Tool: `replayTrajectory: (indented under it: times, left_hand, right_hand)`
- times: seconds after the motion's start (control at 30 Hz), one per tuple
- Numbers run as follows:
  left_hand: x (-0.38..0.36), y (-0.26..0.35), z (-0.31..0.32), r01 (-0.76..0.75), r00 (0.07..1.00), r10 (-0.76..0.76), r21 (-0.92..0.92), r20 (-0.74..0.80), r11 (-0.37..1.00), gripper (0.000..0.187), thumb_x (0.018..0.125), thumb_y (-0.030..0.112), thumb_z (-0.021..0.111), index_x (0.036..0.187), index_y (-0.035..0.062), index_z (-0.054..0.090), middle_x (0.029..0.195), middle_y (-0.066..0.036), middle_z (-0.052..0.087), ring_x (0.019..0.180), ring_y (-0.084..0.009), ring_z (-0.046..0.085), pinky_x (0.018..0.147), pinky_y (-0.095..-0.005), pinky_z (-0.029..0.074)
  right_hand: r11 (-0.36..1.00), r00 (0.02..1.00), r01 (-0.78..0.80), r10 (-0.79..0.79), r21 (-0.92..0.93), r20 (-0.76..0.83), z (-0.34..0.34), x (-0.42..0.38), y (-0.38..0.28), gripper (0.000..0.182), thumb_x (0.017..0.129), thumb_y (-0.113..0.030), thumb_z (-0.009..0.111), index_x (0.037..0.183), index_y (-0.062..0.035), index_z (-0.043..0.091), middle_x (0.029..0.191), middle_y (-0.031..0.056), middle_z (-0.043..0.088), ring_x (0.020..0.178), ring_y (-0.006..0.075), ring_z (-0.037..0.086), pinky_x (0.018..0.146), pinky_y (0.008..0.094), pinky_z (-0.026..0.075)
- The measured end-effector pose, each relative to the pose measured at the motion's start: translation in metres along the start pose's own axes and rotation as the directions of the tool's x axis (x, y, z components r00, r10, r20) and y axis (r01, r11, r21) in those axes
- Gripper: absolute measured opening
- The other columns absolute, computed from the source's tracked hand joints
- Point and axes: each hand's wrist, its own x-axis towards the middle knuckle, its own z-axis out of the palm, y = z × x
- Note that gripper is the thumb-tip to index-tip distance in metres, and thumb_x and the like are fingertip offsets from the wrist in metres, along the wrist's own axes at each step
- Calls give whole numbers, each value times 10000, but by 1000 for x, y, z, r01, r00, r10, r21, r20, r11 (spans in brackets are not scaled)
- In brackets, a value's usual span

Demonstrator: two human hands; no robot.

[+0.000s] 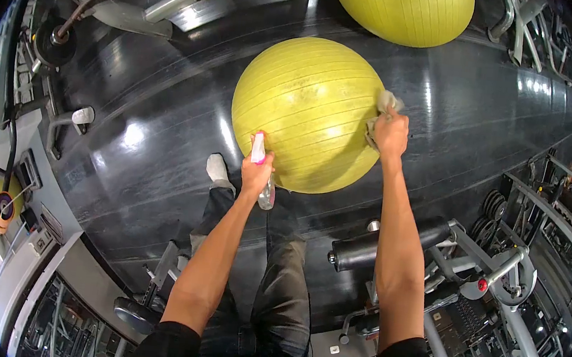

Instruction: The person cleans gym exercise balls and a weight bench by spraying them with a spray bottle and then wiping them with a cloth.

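A large yellow exercise ball point(307, 111) rests on the dark floor in front of me. My left hand point(257, 172) is closed around a spray bottle point(258, 149) with a white and pink head, at the ball's lower left edge; its clear body shows below the hand. On the ball's right side, my right hand point(392, 132) grips a crumpled light cloth point(386, 105), which lies against the ball's surface.
Another yellow ball point(408, 7) sits beyond, at the top. Gym machines with grey frames stand at the upper left and lower right, including a black padded roller point(390, 244). My foot point(217, 168) is left of the bottle on the dark floor point(139, 184).
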Motion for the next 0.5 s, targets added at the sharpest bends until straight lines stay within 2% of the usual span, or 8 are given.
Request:
replayTrajectory:
  times: [0.03,0.07,0.13,0.2,0.27,0.33,0.37,0.5]
  left_hand:
    - [-2,8,-3,-2,1000,2,3,1,1000,285,846,179,638,1049,-20,621,646,-52,597,551,-129,590,553,-293,488]
    - [-5,16,-7,21,1000,-22,82,4,996,285,848,182,638,1049,-20,622,655,-51,602,552,-128,589,550,-291,487]
    - [-7,24,-6,49,999,-51,163,10,985,286,850,184,639,1050,-20,622,664,-51,608,553,-127,587,548,-289,485]
    - [-5,26,-5,15,1000,-16,89,1,996,267,832,238,678,818,-23,620,653,-53,599,548,-128,574,535,-313,442]
    - [-2,24,4,-6,1000,5,18,20,1000,230,817,210,673,813,-14,623,652,-51,594,554,-145,573,546,-319,441]
    - [2,17,12,-187,982,179,283,55,941,501,845,187,623,1310,45,499,823,-181,666,706,-260,660,657,-358,506]
    - [2,14,16,-163,987,156,302,49,939,617,842,196,628,1404,99,392,892,-224,652,785,-322,658,726,-380,500]
    - [6,11,24,-196,979,202,324,14,926,652,836,232,655,1399,49,384,970,-233,652,862,-336,661,765,-374,499]
  right_hand:
    - [982,982,-181,177,60,67,2,5,5,331,851,-112,548,1165,-150,646,1020,173,622,838,367,623,777,433,510]
    - [981,982,-183,179,59,66,7,1,9,331,851,-112,548,1165,-150,646,1020,173,622,838,367,623,777,433,510]
    - [987,990,119,-109,107,-92,9,-27,-8,378,826,-93,550,1195,-136,622,1054,195,622,855,393,615,803,446,497]
    - [917,931,362,-366,166,-6,11,-66,-35,414,796,-100,566,1203,-158,617,1031,179,623,830,377,623,771,437,511]
    - [874,836,477,-484,91,258,6,-113,-69,443,763,-72,578,1186,-195,622,935,124,616,771,306,639,672,409,534]
    - [843,779,535,-519,58,351,16,-131,-72,435,742,-77,621,1158,-204,640,913,95,604,773,277,638,649,399,536]
    - [823,775,557,-563,110,288,22,-132,-66,428,731,-90,644,1142,-210,648,915,84,598,785,268,634,642,395,538]
    - [778,778,628,-627,-18,44,4,-98,-45,337,768,-134,632,1094,-213,664,921,68,584,795,231,622,602,367,543]
